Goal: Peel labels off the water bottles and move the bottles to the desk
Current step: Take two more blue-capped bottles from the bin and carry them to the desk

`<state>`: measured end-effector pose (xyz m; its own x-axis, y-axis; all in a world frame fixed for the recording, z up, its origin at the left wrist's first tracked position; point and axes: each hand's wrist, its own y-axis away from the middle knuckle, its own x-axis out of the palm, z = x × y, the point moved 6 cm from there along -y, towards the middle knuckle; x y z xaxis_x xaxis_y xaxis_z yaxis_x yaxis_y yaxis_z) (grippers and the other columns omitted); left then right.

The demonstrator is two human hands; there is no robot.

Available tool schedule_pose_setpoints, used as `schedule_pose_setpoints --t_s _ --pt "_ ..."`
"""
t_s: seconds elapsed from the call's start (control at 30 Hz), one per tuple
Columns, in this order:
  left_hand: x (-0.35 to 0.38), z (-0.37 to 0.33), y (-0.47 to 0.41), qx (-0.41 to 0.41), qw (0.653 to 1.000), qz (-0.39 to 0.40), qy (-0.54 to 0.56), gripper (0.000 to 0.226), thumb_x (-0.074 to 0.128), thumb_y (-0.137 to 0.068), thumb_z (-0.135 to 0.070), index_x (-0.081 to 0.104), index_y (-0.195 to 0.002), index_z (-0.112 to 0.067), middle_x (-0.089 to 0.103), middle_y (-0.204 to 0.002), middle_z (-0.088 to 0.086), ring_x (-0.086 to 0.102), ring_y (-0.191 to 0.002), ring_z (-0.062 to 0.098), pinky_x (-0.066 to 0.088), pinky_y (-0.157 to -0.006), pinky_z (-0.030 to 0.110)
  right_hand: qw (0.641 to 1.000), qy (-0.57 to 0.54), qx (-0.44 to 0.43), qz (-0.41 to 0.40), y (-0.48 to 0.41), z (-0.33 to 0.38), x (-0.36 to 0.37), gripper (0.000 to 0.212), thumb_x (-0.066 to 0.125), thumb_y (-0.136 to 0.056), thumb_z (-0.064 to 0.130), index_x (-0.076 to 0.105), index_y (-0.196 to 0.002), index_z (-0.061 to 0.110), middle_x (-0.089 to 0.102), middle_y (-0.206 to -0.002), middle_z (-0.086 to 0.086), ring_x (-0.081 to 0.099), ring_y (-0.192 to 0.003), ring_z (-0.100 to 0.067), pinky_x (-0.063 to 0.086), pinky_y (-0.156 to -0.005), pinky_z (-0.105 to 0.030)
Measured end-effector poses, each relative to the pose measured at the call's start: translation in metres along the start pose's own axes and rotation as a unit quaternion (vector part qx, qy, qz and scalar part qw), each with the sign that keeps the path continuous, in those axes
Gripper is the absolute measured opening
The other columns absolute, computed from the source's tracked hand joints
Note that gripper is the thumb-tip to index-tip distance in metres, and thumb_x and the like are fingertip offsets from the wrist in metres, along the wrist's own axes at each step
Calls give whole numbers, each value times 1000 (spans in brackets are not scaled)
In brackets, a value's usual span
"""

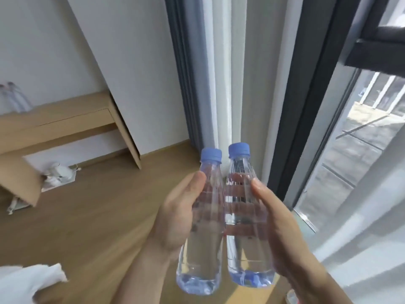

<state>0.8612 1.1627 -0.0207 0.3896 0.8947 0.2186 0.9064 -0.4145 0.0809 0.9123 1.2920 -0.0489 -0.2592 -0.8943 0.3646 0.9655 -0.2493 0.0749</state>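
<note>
Clear plastic, blue-capped and bare of labels, the left water bottle [202,227] and the right water bottle [243,249] were held upright, touching, above the wooden floor [98,216]; the left hand [175,216] wrapped the left water bottle; the right hand [282,233] wrapped the right water bottle; a light wooden desk [65,119] stood well apart at left, bearing blurred bottles [15,97].

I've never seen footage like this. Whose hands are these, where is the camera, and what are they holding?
No machine here: a person wears one camera on the head, looking forward and down at their own hands. The left hand grips the left bottle, the right hand grips the right bottle; both are clear, blue-capped, with no label showing, held side by side above the wooden floor. At left is a wooden desk with blurred bottles on it; a curtain and window are ahead.
</note>
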Motion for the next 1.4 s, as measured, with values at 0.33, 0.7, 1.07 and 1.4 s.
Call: schedule_pose_setpoints --t_s 0.33,0.7,1.07,1.4 --pt "-242 -65 -2 78 986 -135 51 41 51 -84 -42 69 -110 -16 72 -105 14 67 -96 33 52 -82 46 987 53 18 152 -86 -57 236 49 46 -80 48 66 -106 12 72 -101 -13 69 -88 -31 57 -62 -35" --pt "-473 -120 42 87 951 -296 4 38 69 -68 -31 66 -100 -12 77 -81 3 71 -80 5 51 -79 26 938 22 121 324 -133 -157 485 46 57 -78 47 65 -105 11 65 -97 -12 63 -86 -30 52 -75 -46" --pt "-581 -132 48 131 888 -442 7 26 59 -79 -29 72 -93 -10 71 -88 9 66 -86 27 47 -84 42 852 -10 201 483 -190 -223 616 68 64 -75 47 50 -117 -5 58 -105 -23 56 -98 -41 38 -97 -63" --pt "-644 -174 -87 159 851 -498 -41 19 65 -79 -34 73 -93 -24 74 -90 -1 68 -90 20 52 -84 37 831 -12 190 523 -343 -216 678 54 66 -70 46 64 -111 12 66 -105 -17 62 -96 -39 52 -83 -52"
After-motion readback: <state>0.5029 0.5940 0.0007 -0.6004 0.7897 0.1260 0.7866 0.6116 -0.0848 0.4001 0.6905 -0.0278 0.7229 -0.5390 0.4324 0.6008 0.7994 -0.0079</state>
